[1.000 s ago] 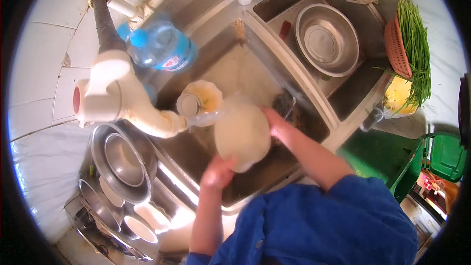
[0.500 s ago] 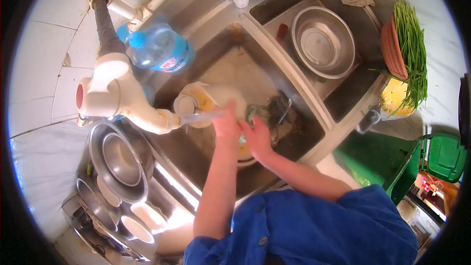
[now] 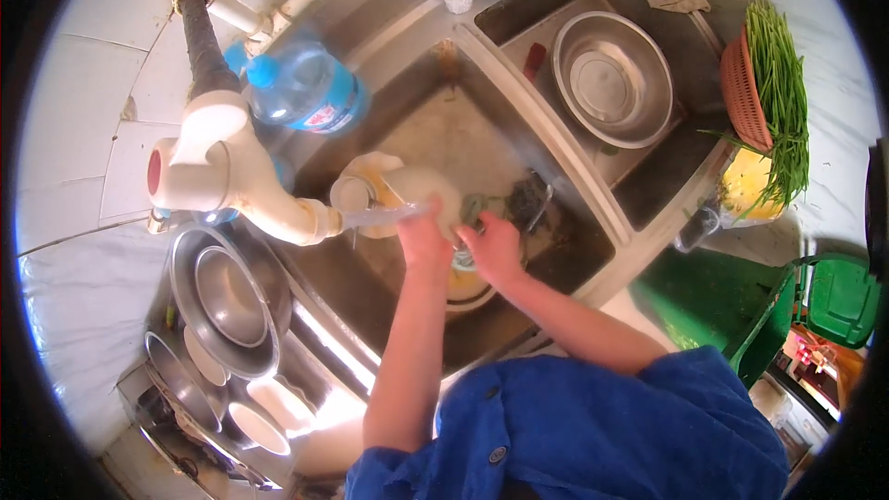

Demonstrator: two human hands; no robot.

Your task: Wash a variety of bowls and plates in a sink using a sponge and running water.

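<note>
Under the stream of water (image 3: 380, 217), my left hand (image 3: 423, 236) is closed on the edge of a pale bowl (image 3: 429, 187). Beside it, my right hand (image 3: 495, 248) has its fingers bent against a soft grey-green cloth-like thing (image 3: 476, 207), blurred and partly hidden, near the bowl's right side. Below my hands lies a dish with a pale rim (image 3: 469, 302), mostly covered. Left of the bowl are more pale dishes (image 3: 352, 194) with yellowish stains. A dark scouring mesh (image 3: 530, 196) sits on the right, next to a shiny metal handle.
The white tap pipe (image 3: 306, 222) juts in from the left. A large blue-labelled bottle (image 3: 310, 93) stands behind it. Metal bowls (image 3: 231, 296) are stacked at left. The second basin holds a steel bowl (image 3: 611, 79). Green stalks in a basket (image 3: 745, 93) and a green bin (image 3: 713, 301) are at right.
My right hand has shifted slightly right and its fingers have curled in more. My left hand stays at the bowl under the water, nearly in place.
</note>
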